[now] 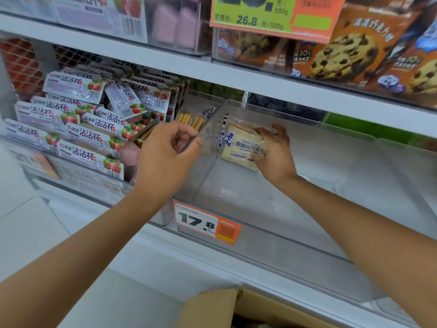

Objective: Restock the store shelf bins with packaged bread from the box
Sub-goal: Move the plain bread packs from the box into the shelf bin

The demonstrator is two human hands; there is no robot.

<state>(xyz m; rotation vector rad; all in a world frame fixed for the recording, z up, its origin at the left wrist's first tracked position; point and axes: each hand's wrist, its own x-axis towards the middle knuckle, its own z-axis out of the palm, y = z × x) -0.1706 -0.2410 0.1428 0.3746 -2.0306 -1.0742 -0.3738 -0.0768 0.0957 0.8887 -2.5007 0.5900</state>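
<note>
Clear plastic bin, and the right hand is reaching into its back left corner, fingers wrapped round one bread packet. The packet stands upright near the wall, likely to start a row there. The left hand sits just beside it, fingers curled at that wall's rim, probably steadying it; whether it truly pinches, I cannot tell. Strawberry snack packs crowd left of that hand. The cardboard box sits below both wrists.
</note>
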